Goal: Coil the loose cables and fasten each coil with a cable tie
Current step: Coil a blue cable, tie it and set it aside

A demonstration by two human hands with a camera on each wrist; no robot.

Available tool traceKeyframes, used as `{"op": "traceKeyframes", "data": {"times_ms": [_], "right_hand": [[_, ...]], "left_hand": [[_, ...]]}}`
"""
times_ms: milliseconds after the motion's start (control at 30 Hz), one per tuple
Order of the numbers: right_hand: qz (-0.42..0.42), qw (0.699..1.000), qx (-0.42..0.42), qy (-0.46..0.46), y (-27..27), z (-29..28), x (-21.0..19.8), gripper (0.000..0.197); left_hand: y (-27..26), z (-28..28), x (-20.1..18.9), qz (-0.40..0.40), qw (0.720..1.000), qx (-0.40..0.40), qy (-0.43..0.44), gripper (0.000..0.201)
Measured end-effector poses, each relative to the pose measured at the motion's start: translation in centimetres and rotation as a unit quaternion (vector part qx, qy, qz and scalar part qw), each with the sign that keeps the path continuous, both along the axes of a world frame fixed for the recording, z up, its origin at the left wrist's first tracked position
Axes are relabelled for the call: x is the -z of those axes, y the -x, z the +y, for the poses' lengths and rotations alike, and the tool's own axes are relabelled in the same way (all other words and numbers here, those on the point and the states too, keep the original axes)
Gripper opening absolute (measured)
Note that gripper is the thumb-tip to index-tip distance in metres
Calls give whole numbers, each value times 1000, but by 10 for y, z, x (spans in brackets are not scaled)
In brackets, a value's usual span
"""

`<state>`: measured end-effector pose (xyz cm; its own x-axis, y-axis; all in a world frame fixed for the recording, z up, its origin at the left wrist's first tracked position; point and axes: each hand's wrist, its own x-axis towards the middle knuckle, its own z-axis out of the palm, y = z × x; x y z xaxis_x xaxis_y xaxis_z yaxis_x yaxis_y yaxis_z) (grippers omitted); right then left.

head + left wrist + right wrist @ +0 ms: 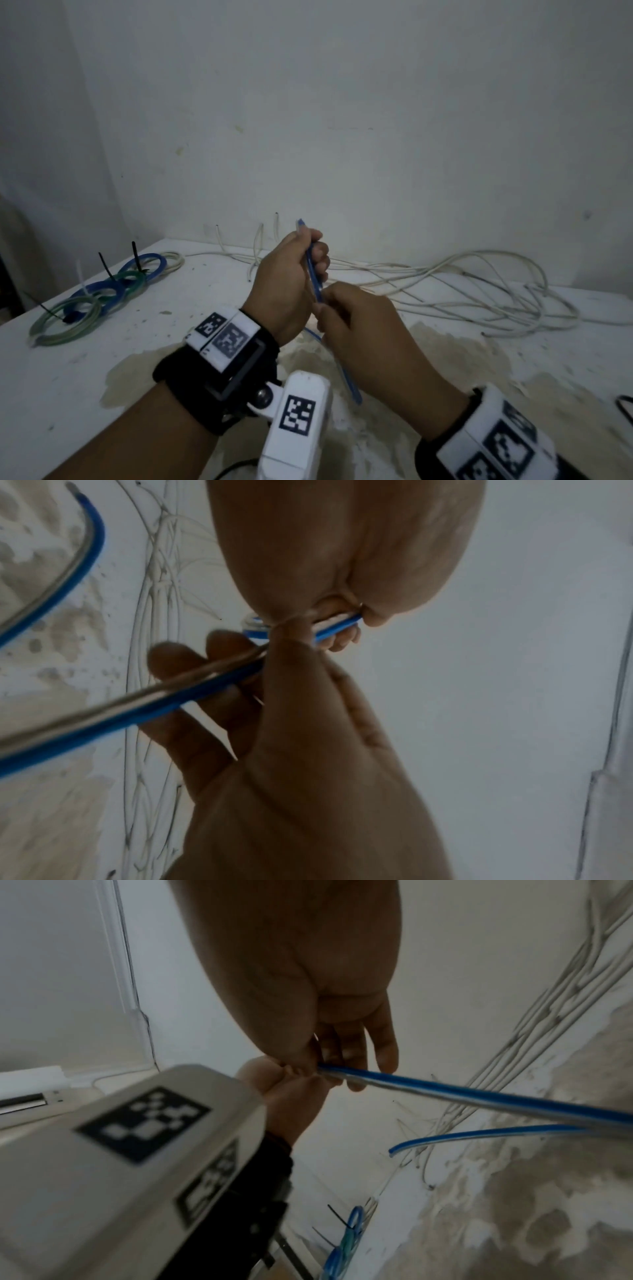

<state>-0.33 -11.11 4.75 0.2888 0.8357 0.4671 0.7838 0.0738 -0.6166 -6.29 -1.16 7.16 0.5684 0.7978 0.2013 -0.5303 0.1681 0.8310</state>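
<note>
A blue cable [349, 380] is held upright over the stained white table [85, 370]. My left hand [313, 263] grips its upper part, and the tip [301, 223] sticks out above the fist. Just below, my right hand [325, 308] pinches the same cable; the rest hangs down toward me. In the left wrist view the blue cable [171, 696] runs from the left hand [342, 626] across the right hand's fingers [192, 669]. The right wrist view shows the right hand [342, 1066] pinching the cable [479, 1099], whose free end [394, 1149] curls back.
Several coils [102, 294] of blue and green cable, fastened with black and white ties, lie at the table's far left. A loose tangle of white cables [479, 284] sprawls along the wall at the back right. A black loop [625, 407] shows at the right edge.
</note>
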Motion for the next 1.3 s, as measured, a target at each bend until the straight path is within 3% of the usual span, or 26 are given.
{"op": "traceKeyframes", "data": {"times_ms": [100,233,367,500,700,767,833,900,1000,1067,1167,1300], "right_hand": [[-35,999,21,-16,-11,3,4,21],[-15,998,51,-39,-17,4,5,2],[21,987,59,-148,-13,6,-5,16],[88,990,17,-112,-14,8,-15,27],[118,991,-24,-53,-33,4,-20,20],[175,982,-17,-65,-42,2,-21,21],[259,960,-23,-100,-53,2,-23,23],[355,923,-49,-140,-61,-2,-29,25],[432,878,-80,-190,-67,-12,-37,24],[440,869,-83,-211,-66,-17,-38,22],[457,853,-77,-239,-64,-23,-33,20],[502,822,-76,-259,-64,-35,-27,20]], "left_hand": [[1,-3,-3,11,1000,0,-23,28],[4,-6,-4,24,999,3,-47,28],[2,-13,-2,27,997,33,-68,24],[-1,-21,-1,29,994,78,-66,21],[0,-20,6,45,993,94,-59,28],[-2,-21,11,92,988,36,-120,26],[0,-27,15,170,963,-48,-203,7],[0,-36,21,265,937,-29,-226,25],[-3,-51,30,398,895,192,-62,55],[-11,-53,37,353,888,283,79,60],[-29,-45,40,168,931,224,233,39],[-40,-31,32,60,955,114,266,23]]}}
